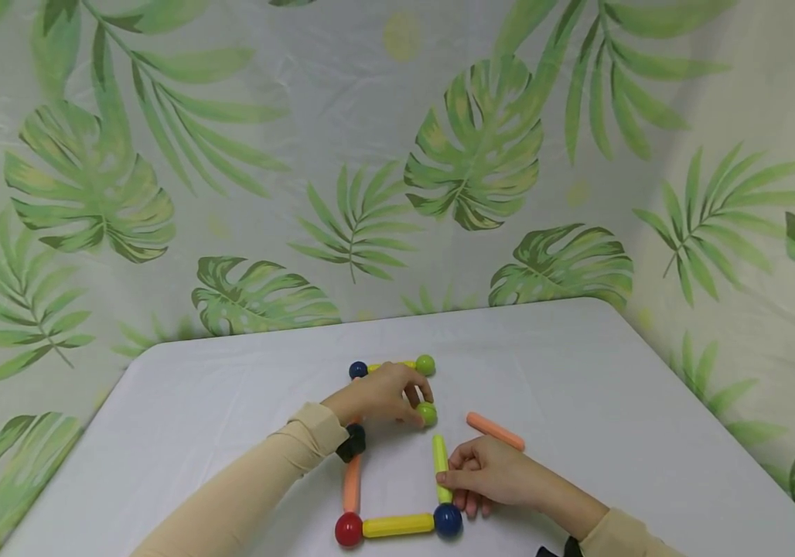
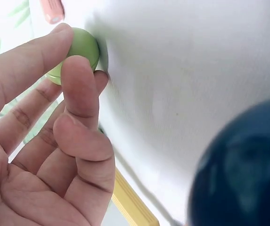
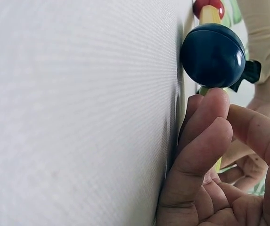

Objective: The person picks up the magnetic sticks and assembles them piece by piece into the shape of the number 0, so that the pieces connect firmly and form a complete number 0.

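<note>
My left hand (image 1: 385, 392) pinches a green ball (image 2: 84, 49) between thumb and fingertips, close over the white table. My right hand (image 1: 491, 472) grips a yellow-green stick (image 1: 440, 456), whose near end meets a dark blue ball (image 1: 448, 520). The stick's far end points toward the green ball, with a gap between them. From the blue ball a yellow stick (image 1: 398, 526) runs left to a red ball (image 1: 349, 530). An orange stick (image 1: 352, 486) goes up from the red ball and passes under my left wrist, which hides its far part.
Beyond my left hand, another dark blue ball (image 1: 358, 370) and a second green ball (image 1: 425, 365) have a yellow stick (image 1: 404, 363) between them. A loose orange stick (image 1: 495, 431) lies beyond my right hand. A leaf-patterned cloth (image 1: 370, 155) hangs behind the table (image 1: 230, 402).
</note>
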`<state>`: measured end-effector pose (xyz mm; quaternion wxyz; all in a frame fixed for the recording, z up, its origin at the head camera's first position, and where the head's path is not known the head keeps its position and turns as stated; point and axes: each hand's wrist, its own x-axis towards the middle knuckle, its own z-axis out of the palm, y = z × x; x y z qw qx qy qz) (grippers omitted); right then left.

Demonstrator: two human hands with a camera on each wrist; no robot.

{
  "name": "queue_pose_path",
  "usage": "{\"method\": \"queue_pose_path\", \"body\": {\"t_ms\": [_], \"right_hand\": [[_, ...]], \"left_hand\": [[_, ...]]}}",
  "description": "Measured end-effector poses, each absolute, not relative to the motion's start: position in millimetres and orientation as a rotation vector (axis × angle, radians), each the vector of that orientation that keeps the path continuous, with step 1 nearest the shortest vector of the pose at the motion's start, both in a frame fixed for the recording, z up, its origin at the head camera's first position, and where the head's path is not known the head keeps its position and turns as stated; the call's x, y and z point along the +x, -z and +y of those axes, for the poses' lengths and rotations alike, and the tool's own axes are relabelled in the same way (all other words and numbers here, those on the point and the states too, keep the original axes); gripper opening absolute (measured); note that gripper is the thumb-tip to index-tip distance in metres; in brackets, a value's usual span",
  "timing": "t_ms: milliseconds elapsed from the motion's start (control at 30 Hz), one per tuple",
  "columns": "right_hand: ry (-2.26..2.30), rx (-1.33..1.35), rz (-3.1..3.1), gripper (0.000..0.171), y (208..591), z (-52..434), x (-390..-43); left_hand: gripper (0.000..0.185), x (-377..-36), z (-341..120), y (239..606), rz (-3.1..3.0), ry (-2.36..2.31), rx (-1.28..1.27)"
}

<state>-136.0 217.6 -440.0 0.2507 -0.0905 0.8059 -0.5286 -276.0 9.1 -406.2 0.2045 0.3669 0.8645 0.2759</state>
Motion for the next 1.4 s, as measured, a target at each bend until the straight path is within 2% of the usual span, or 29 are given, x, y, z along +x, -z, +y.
{"method": "queue_pose_path", "body": {"t_ms": [533, 1400], "right_hand": [[1.453, -0.252, 2.194, 0.024, 441, 218, -135], [1.442, -0.248, 2.211, 0.024, 443, 219, -136]], "left_hand": [[0.027, -261, 16, 406, 2.38, -0.679, 1.089], [0.029, -259, 17, 407, 2.359, -0.712, 1.072]]}}
